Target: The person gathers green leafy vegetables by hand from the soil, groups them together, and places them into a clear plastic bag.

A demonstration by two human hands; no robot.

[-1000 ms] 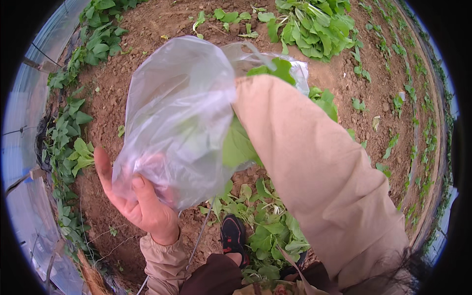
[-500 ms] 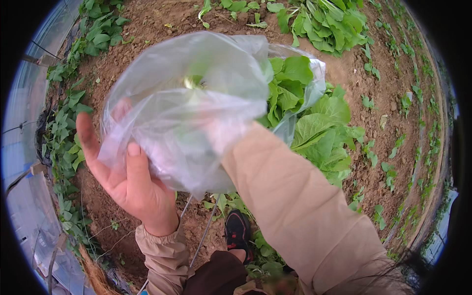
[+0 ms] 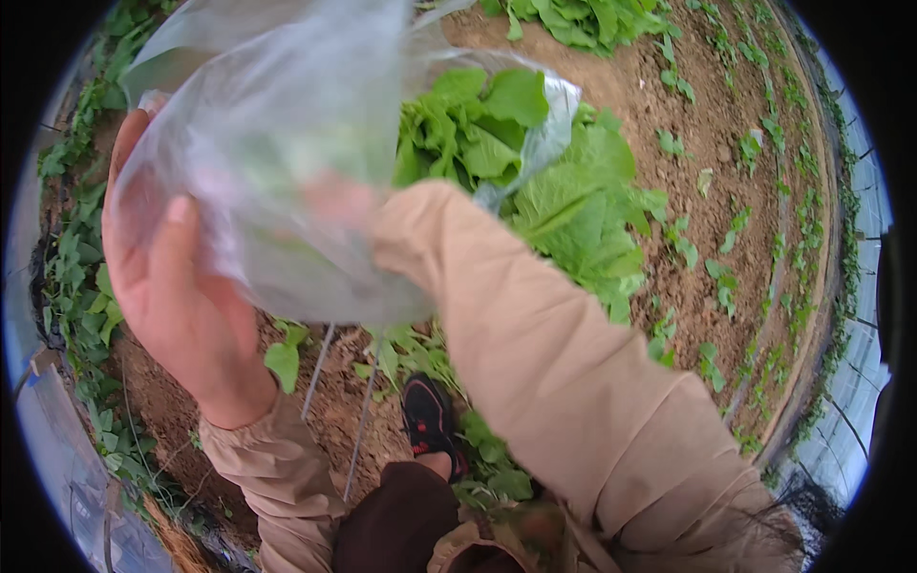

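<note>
A clear plastic bag is held up in front of me, its mouth spread wide. My left hand cups its left side, with the thumb in front and the fingers behind the film. Inside the bag is my right hand, seen through the plastic and smeared by motion, so its fingers cannot be read. A blurred pale green shape shows through the film beside it. Just right of the bag, leafy greens stick out of another plastic bag. Broad leaves lie against that one.
A heap of picked greens lies on the soil at the far side. Rows of seedlings run along the right. Leafy vines line the left edge by plastic sheeting. Thin metal legs stand near my shoe.
Both hands and the bag have shifted left and up in the picture as the view moved. My right hand remains inside the bag, and the left fingers lie closer along its side.
</note>
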